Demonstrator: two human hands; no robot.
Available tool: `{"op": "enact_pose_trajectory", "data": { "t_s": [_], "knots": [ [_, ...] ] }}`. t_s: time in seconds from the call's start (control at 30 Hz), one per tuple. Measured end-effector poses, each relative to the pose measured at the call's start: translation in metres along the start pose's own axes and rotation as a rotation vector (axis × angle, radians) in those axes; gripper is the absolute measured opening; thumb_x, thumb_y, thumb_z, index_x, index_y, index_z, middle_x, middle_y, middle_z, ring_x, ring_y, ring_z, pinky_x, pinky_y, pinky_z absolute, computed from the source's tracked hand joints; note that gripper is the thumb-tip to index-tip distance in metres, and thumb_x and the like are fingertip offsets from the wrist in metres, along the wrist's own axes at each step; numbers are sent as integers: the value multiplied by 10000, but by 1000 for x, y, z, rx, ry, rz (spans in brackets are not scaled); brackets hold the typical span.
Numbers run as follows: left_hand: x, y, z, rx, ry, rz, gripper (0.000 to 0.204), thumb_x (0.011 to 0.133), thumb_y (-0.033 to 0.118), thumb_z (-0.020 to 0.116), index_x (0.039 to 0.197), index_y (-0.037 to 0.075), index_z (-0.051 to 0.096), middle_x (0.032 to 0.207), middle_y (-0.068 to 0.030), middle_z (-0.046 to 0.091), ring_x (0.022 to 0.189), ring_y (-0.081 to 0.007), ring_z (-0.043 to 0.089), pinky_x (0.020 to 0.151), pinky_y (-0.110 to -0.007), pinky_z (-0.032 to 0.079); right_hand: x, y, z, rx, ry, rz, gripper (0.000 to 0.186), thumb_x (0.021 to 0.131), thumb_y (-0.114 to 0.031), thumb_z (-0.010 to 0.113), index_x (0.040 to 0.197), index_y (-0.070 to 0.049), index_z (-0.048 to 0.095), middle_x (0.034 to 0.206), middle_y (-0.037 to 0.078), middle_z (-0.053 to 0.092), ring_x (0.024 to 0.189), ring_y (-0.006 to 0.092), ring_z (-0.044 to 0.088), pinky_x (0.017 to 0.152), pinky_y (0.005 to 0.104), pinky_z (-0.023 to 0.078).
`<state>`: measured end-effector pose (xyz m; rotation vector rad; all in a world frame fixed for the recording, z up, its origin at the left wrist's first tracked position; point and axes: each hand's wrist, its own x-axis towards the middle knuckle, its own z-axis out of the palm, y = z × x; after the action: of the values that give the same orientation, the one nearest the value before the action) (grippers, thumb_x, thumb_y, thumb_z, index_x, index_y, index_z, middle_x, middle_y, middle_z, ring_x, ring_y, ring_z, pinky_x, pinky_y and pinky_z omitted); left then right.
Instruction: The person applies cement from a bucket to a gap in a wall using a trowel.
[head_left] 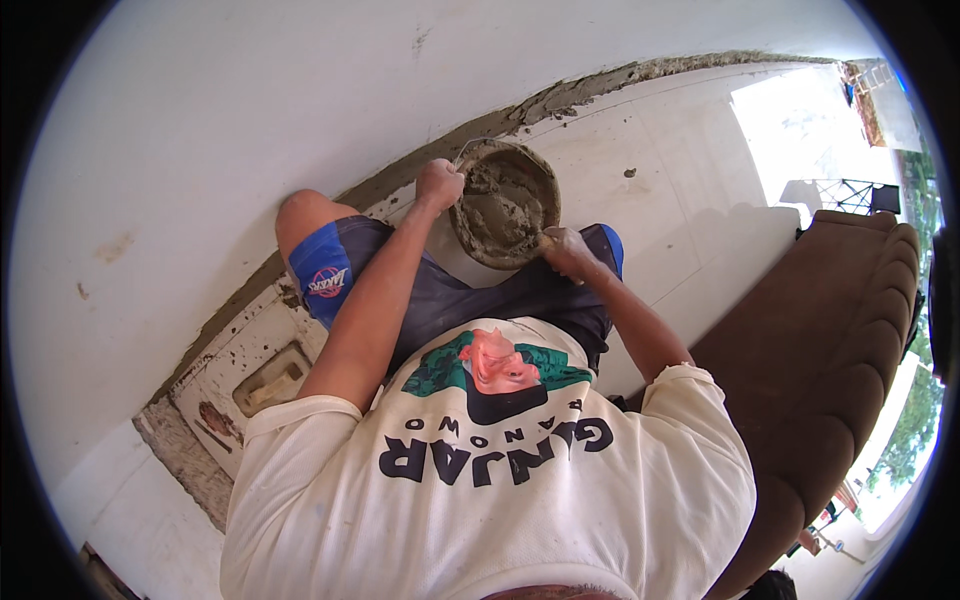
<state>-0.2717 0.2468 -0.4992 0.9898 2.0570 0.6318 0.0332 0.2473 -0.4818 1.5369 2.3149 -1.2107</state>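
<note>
Pinching the bucket [553, 190] by its rim at ten o'clock with my left hand [440, 186], I have it ahead at twelve; what my right hand [568, 254], curled at four, grips I cannot tell. Uneven pull could tip it, spilling mortar [505, 217].

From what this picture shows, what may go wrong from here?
1. The bucket, with the left hand and right hand at opposite sides of its rim, might tip and spill grey mix onto the pale floor.
2. Both hands are bare and near the mix, which could irritate skin if it is cement-based.
3. A lump on the floor might harden there or be trodden around.
</note>
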Motion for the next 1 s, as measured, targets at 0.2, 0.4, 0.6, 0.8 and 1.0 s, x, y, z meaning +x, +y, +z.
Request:
{"op": "enact_pose_trajectory", "data": {
  "t_s": [0.2, 0.4, 0.6, 0.8, 1.0],
  "knots": [
    [5, -17, -10, 0, 74, -41, 174, 771, 224, 697, 785, 54, 665, 804, -151, 695, 818, -322, 676, 734, -431, 516, 10, -41, 11, 421, -318, 176, 292, 847, -238, 650, 1042, -21, 667, 703, 67, 618, 556, 140, 602, 467, 303, 513],
    [-4, 1, -2, -11, -91, -44, 176, 788, 202, 656, 829, 35, 689, 915, -180, 709, 895, -334, 684, 790, -427, 523, -10, -29, 1, 532, -359, 233, 216, 888, -222, 632, 996, -35, 640, 711, 28, 591, 547, 108, 564, 466, 272, 492],
    [19, -26, -15, 188, -6, -295, 359, 827, 215, 593, 1104, 5, 687, 1171, -193, 675, 1103, -354, 645, 927, -452, 521, -22, -52, -23, 564, -314, 208, 208, 879, -234, 635, 976, -51, 647, 711, 16, 597, 551, 102, 572, 481, 272, 501],
    [25, -2, -36, 158, 8, -369, 554, 839, 292, 590, 1250, -78, 555, 1273, -254, 592, 1198, -391, 573, 989, -475, 484, -39, -80, -54, 619, -237, 248, 165, 886, -209, 620, 965, -65, 637, 720, 12, 594, 561, 97, 569, 482, 269, 492],
    [-30, 70, -79, 146, 136, 51, 661, 870, 428, 621, 1286, -77, 528, 1288, -255, 573, 1210, -393, 549, 1026, -468, 439, -61, -88, -116, 789, -195, 306, 137, 884, -186, 580, 956, -75, 615, 755, 16, 588, 582, 105, 569, 495, 269, 490]
  ]
}}
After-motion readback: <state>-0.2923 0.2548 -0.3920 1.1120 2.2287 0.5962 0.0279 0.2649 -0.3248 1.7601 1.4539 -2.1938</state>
